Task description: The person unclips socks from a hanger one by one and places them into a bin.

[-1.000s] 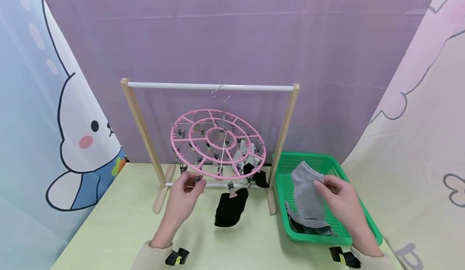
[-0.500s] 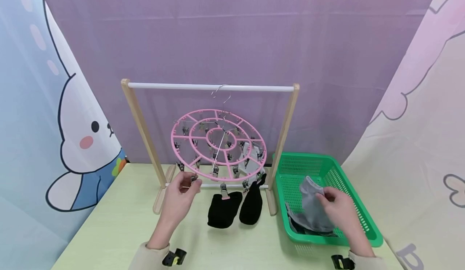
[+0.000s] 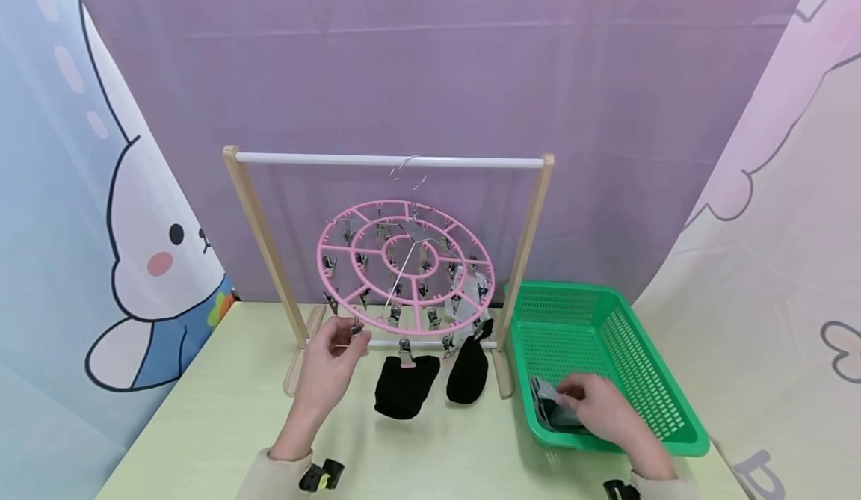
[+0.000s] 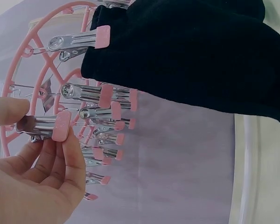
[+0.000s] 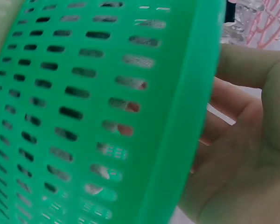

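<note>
My left hand pinches a metal clip with pink tips at the near left edge of a round pink clip hanger. Nothing hangs from that clip. One black sock is clipped at the hanger's front, and a second black sock hangs to its right. A pale sock shows partly behind the rings. My right hand is low inside the green basket, its fingertips pinching a grey sock on a dark pile. The basket wall hides much of those fingers in the right wrist view.
A wooden stand with a white top bar carries the hanger by its hook. The basket stands right of the stand on a pale green table. Several other clips dangle below the rings. A purple curtain hangs behind.
My right hand has lowered the grey sock from above the basket to the pile and moved nearer. The hanger has turned, shifting the black socks, while the left hand keeps the clip and moves slightly left.
</note>
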Motion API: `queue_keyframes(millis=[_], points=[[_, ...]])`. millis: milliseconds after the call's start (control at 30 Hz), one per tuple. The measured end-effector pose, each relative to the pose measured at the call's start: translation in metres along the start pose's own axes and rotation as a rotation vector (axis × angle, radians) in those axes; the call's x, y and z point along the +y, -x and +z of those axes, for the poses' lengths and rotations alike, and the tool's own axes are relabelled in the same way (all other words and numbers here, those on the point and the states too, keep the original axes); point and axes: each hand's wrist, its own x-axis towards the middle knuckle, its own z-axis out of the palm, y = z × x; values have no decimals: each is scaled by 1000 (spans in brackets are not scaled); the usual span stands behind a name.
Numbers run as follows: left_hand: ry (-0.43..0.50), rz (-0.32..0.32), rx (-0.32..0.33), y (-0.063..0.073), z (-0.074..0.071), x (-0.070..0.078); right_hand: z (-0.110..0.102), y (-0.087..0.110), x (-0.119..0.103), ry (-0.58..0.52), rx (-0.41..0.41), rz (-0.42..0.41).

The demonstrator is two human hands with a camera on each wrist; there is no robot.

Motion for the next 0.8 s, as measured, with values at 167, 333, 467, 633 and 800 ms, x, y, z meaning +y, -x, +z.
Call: queue_keyframes(millis=[167,333,467,633,800], points=[[-3,3,3,0,0,0,-1,0,-16,-20,73,-11],[7,-3,-3,0,-1,1,3,0,-40,-63,189,-60],[10,-5,-6,1,-1,1,11,-1,-58,-184,242,-89],[10,2,-10,2,-1,2,24,-5,-71,-321,271,-95],[-2,14,-10,2,-2,2,46,-12,-79,-428,281,-89]])
